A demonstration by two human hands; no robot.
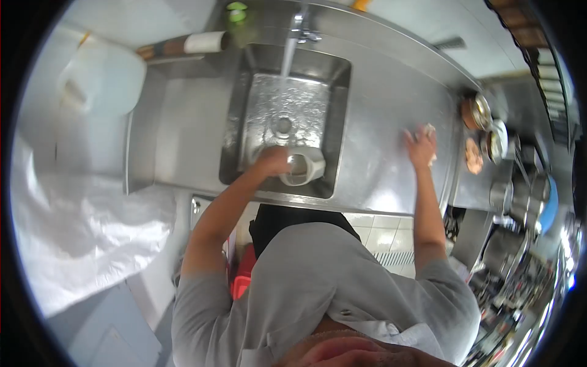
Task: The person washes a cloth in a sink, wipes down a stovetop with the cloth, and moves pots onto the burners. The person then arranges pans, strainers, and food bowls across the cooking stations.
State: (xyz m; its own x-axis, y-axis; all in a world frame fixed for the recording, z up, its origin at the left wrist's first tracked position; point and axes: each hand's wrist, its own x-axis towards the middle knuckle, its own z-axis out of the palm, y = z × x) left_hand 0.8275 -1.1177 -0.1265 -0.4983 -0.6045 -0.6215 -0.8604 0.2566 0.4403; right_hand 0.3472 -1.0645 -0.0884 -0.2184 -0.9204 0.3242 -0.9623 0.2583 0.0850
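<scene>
At the near side of the metal sink (339, 122), my left hand (273, 161) is closed on a white jug-like container (313, 164). The container's open top shows, but the exact grip is blurred. Water (287, 58) runs from the faucet (299, 27) into the far part of the basin. My right hand (420, 147) rests on the steel counter (385, 116) to the right, pressing a small pale cloth (431, 131) that shows past its fingers.
A rolled item with a white band (205, 43) lies at the left back, near a small green object (236, 11). Metal pots (476, 111) and a light brown lump (473, 156) stand beyond the counter's right edge. A translucent plastic tub (104, 76) is at far left.
</scene>
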